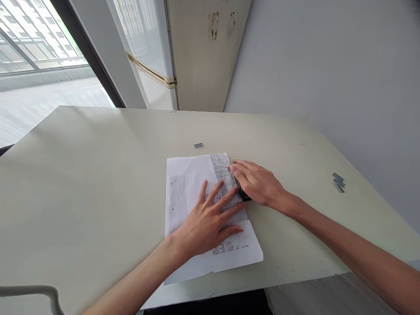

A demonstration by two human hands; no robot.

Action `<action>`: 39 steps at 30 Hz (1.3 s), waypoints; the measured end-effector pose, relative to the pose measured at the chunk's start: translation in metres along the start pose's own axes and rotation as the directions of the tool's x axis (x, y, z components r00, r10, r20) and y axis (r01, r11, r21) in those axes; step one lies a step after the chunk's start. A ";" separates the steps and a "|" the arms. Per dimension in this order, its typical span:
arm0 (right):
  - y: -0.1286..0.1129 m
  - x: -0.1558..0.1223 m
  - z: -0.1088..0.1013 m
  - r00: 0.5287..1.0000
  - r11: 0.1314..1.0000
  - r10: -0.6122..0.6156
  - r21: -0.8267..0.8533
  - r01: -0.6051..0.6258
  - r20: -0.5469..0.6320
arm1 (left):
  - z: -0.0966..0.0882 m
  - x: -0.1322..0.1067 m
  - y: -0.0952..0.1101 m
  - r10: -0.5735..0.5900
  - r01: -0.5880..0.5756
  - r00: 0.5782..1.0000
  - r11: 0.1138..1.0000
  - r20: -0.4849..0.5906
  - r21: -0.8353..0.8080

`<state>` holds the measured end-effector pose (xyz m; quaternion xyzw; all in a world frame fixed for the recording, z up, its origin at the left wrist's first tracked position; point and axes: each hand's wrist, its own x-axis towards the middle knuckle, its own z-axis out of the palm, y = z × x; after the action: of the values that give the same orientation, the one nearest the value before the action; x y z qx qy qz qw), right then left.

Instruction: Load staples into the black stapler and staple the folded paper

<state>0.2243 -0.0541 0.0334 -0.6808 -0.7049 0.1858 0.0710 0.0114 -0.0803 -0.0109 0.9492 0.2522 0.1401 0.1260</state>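
A stack of printed sheets is laid on the pale counter, slightly below the middle of the view, which is taken here as the clock's centre. The sheets are overlapped unevenly: a densely printed band is shown toward 1 o'clock, and a lower sheet with a few lines of text is exposed toward 5 o'clock.

The left hand is spread flat, palm down, across the sheets, its fingers fanned toward 1 o'clock; nothing is grasped by it. The right hand is placed at the sheets' 2 o'clock edge, its fingers stretched out and held close together over a black stapler-like tool. Most of that tool is covered, so how firmly it is gripped cannot be told.

A single grey staple strip is left just beyond the sheets, near 12 o'clock. A small cluster of staple strips is scattered well apart, near 3 o'clock. Beyond the counter, a refrigerator is seen at 12 o'clock and a barred window at 10 o'clock.
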 end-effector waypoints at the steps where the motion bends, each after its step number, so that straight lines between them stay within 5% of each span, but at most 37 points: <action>1: -0.001 0.000 0.000 1.000 1.000 -0.009 -0.012 0.009 -0.006 | 0.000 0.000 0.000 -0.001 0.001 1.000 1.000 0.000 0.000; 14: -0.009 0.005 0.022 0.981 0.977 -0.127 -0.190 0.098 -0.145 | -0.005 0.000 0.000 -0.028 0.028 1.000 0.999 0.001 -0.034; 19: -0.001 0.004 0.007 0.991 0.995 -0.087 0.033 0.091 -0.099 | -0.005 -0.003 0.000 -0.047 0.047 0.999 0.999 -0.011 -0.016; 23: 0.015 -0.008 -0.006 0.988 0.947 -0.050 0.306 0.094 -0.149 | -0.007 -0.008 -0.004 -0.044 0.044 0.999 0.999 -0.010 -0.001; 31: 0.066 -0.050 0.001 0.967 0.896 -0.014 0.426 0.125 -0.254 | -0.033 -0.021 -0.011 -0.051 0.051 0.999 0.998 0.000 0.034; 35: 0.093 -0.071 0.007 0.960 0.870 0.100 0.491 0.042 -0.261 | -0.050 -0.047 -0.030 -0.184 0.186 0.982 0.980 -0.034 0.069; 39: 0.110 -0.088 0.019 0.948 0.853 0.127 0.521 0.047 -0.293 | -0.054 -0.078 -0.045 -0.317 0.344 0.931 0.928 -0.181 0.145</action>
<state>0.3256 -0.1436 -0.0103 -0.6716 -0.5928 0.2594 0.3610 -0.0918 -0.0736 0.0096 0.8865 0.4291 0.1674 0.0446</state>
